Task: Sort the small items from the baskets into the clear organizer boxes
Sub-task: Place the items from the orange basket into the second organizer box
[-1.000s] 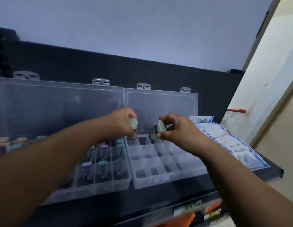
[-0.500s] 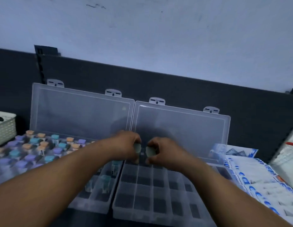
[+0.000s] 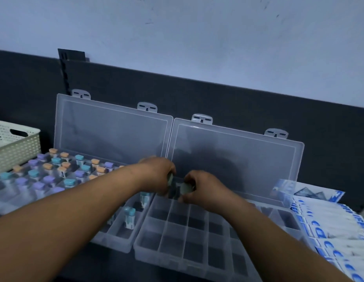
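Down came both hands: left hand (image 3: 156, 176) pinched one vial (image 3: 170, 178), right hand (image 3: 201, 189) pinched another, poised over the clear box (image 3: 177, 253) for dropping in.

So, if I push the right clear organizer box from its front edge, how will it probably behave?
Probably light: the right organizer box is thin clear plastic and its visible compartments look empty, so it may slide easily on the dark surface. Its open lid stands nearly upright, so it may wobble or swing. The thin walls might flex slightly.
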The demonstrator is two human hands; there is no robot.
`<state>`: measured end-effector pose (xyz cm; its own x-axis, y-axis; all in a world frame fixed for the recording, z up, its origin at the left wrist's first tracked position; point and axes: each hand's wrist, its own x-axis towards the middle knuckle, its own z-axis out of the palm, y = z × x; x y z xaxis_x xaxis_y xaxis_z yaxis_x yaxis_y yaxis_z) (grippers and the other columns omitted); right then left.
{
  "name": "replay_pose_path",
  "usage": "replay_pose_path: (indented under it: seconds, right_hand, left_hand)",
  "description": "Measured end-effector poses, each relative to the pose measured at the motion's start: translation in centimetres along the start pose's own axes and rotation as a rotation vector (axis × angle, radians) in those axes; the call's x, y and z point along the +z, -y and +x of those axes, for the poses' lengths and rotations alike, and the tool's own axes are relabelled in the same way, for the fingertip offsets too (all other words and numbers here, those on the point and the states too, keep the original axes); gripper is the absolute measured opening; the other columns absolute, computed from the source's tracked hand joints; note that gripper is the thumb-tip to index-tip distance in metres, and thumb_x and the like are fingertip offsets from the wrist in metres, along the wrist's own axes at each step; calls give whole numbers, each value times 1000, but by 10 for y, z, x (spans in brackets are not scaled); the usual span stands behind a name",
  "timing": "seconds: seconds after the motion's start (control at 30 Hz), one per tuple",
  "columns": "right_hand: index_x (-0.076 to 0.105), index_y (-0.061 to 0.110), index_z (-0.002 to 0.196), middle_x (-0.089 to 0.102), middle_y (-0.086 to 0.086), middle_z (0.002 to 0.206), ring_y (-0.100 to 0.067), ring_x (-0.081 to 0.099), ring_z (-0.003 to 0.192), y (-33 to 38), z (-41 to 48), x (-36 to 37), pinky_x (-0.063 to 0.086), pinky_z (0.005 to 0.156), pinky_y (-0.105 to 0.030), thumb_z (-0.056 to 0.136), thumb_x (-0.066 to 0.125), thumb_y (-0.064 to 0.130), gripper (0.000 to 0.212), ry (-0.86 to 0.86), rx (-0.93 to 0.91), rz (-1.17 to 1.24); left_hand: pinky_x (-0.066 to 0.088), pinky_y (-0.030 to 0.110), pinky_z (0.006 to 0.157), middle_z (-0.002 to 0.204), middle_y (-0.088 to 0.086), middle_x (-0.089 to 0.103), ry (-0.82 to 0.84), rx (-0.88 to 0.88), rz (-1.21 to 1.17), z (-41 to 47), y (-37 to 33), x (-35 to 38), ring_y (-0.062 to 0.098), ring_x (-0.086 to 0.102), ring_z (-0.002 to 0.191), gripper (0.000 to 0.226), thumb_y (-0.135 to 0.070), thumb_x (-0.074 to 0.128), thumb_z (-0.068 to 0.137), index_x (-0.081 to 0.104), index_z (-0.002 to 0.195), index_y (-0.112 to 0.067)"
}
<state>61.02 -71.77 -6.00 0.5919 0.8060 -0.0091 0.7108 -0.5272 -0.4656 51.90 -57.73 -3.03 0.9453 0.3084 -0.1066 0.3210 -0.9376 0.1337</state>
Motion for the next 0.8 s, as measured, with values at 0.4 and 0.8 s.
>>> replay_pose_path:
  seconds: [0.4, 0.8]
  right_hand:
    - [58, 22, 116, 55, 3, 112, -16, 56, 98, -2, 0, 1, 51, 85, -33, 71, 82, 35, 53, 15, -12, 23]
    - [58, 20, 120, 55, 2, 115, -15, 57, 100, 15, -11, -13, 50, 85, -31, 73, 79, 36, 54, -1, -16, -46]
  left_hand:
    - [49, 36, 93, 119, 0, 60, 91, -3, 66, 7, -3, 9, 22, 53, 112, 63, -34, 80, 69, 56, 127, -31]
    - [46, 34, 95, 128, 0, 55, -45, 13, -21, -10, 9, 4, 21, 51, 117, 73, -30, 80, 70, 49, 136, -28]
